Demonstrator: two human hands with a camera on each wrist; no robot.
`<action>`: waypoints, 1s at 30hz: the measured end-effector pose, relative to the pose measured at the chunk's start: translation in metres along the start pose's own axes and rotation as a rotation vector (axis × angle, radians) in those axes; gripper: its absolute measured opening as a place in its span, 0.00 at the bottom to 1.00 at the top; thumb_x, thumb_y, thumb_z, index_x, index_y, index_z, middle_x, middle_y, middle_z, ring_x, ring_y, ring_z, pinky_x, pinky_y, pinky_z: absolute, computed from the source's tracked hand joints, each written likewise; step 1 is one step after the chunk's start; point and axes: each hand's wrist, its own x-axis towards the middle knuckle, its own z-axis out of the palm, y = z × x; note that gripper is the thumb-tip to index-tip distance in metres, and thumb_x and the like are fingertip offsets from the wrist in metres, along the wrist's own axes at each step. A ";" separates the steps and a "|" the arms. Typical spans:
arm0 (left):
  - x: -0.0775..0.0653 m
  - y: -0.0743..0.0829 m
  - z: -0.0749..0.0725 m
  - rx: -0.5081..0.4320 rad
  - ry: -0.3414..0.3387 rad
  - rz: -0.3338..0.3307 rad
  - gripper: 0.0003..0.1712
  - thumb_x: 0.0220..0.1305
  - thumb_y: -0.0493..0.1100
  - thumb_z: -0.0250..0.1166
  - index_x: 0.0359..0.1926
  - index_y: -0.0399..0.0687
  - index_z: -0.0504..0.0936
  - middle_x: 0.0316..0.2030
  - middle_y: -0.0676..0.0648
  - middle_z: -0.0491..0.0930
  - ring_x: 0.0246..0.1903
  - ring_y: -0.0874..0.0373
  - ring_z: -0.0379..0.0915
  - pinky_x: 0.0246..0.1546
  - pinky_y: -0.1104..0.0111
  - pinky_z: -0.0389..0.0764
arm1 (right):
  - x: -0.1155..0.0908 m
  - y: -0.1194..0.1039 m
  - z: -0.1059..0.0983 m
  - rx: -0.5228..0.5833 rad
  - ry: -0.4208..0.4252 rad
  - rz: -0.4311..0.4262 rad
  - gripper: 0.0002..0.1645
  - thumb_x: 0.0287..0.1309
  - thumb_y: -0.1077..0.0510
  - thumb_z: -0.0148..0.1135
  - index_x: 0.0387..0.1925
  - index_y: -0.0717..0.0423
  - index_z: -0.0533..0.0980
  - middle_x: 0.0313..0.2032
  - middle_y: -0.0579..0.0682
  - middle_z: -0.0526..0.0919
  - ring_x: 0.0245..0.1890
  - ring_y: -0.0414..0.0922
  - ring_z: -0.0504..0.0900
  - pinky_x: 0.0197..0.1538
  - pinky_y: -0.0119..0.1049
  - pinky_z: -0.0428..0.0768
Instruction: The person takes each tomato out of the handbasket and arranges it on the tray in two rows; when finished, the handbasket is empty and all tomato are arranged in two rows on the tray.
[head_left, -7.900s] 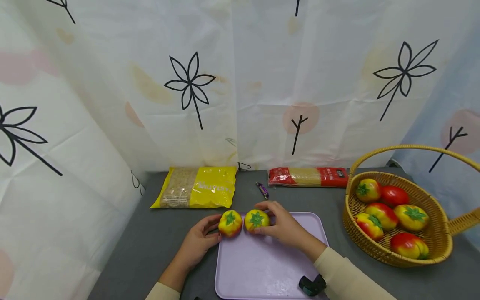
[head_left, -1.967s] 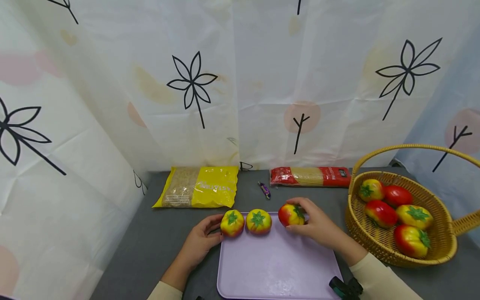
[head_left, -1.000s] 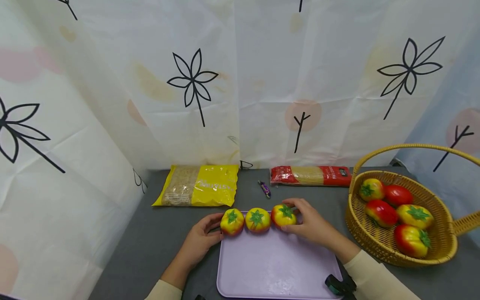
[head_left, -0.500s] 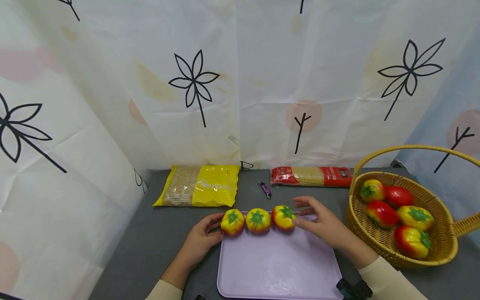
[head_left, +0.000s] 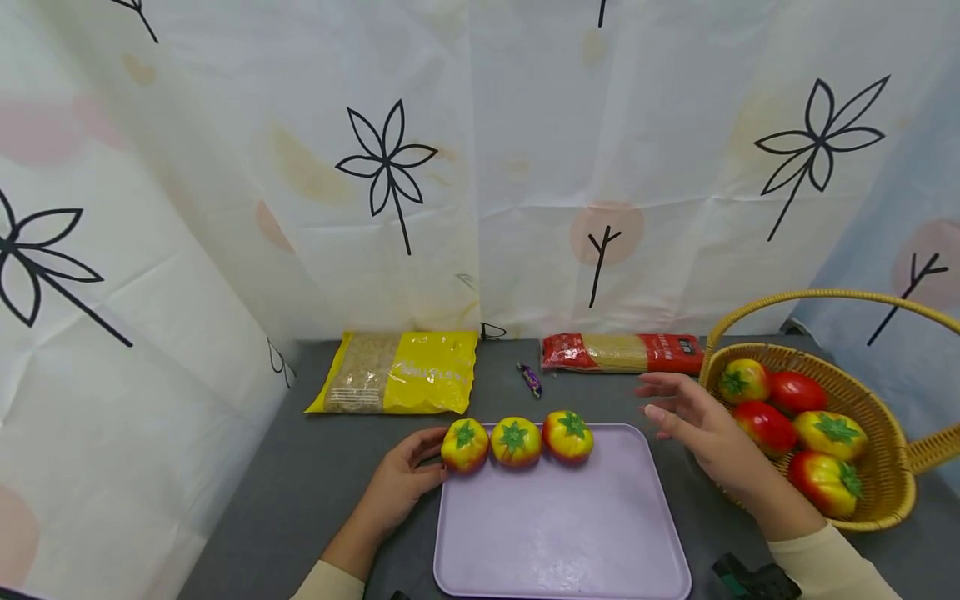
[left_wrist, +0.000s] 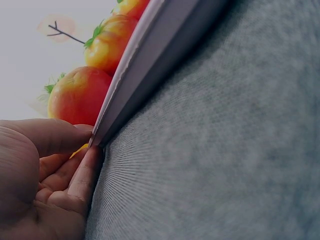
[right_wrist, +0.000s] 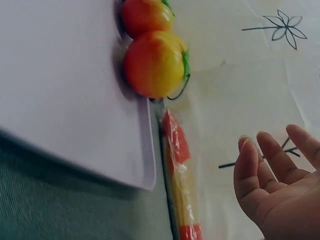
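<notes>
Three round yellow-red fruits with green star-shaped leafy tops stand in a row along the far edge of a lilac tray point(head_left: 562, 533): a left fruit point(head_left: 464, 446), a middle fruit point(head_left: 516, 442) and a right fruit point(head_left: 567, 437). My left hand point(head_left: 401, 475) is at the tray's far left corner, beside the left fruit. In the left wrist view its thumb point(left_wrist: 60, 135) and fingers pinch the tray rim. My right hand point(head_left: 708, 433), fingers spread and holding nothing, is right of the tray, overlapping the side of a wicker basket point(head_left: 892, 475) in the head view.
Several red and yellow fruits point(head_left: 831, 433) lie in the basket, under its tall arched handle point(head_left: 825, 293). Behind the tray are a yellow bag point(head_left: 431, 375), a small purple-wrapped candy point(head_left: 529, 380) and a red packet of noodles point(head_left: 618, 353). A patterned curtain point(head_left: 525, 167) hangs behind the table.
The right fruit came from the basket to the tray and was slid left beside the middle one. My right hand let it go and moved right toward the basket. My left hand stayed put.
</notes>
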 end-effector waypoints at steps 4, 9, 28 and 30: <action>-0.001 0.001 0.000 0.005 -0.002 0.006 0.35 0.67 0.28 0.73 0.73 0.31 0.74 0.70 0.34 0.76 0.70 0.36 0.72 0.60 0.62 0.83 | -0.004 0.006 -0.014 0.066 0.007 -0.006 0.23 0.85 0.62 0.49 0.74 0.50 0.70 0.63 0.51 0.79 0.57 0.43 0.82 0.49 0.38 0.86; -0.001 0.000 0.000 0.001 -0.011 0.004 0.35 0.67 0.28 0.73 0.73 0.31 0.74 0.70 0.33 0.75 0.70 0.36 0.72 0.60 0.62 0.83 | -0.009 0.011 -0.033 0.239 0.000 -0.018 0.24 0.89 0.59 0.38 0.74 0.49 0.71 0.64 0.51 0.78 0.60 0.47 0.80 0.51 0.36 0.85; 0.000 0.001 0.000 -0.003 -0.002 -0.014 0.34 0.68 0.28 0.73 0.73 0.32 0.74 0.70 0.34 0.75 0.70 0.37 0.72 0.60 0.63 0.83 | -0.023 0.035 -0.084 0.335 0.171 -0.046 0.24 0.90 0.55 0.34 0.70 0.46 0.74 0.61 0.45 0.82 0.58 0.39 0.82 0.54 0.29 0.84; 0.000 0.001 0.001 -0.006 0.000 -0.011 0.34 0.68 0.28 0.72 0.73 0.32 0.74 0.70 0.34 0.75 0.70 0.37 0.72 0.60 0.63 0.83 | -0.024 0.037 -0.087 0.352 0.191 -0.054 0.24 0.90 0.55 0.34 0.69 0.46 0.75 0.60 0.44 0.83 0.57 0.39 0.83 0.53 0.28 0.84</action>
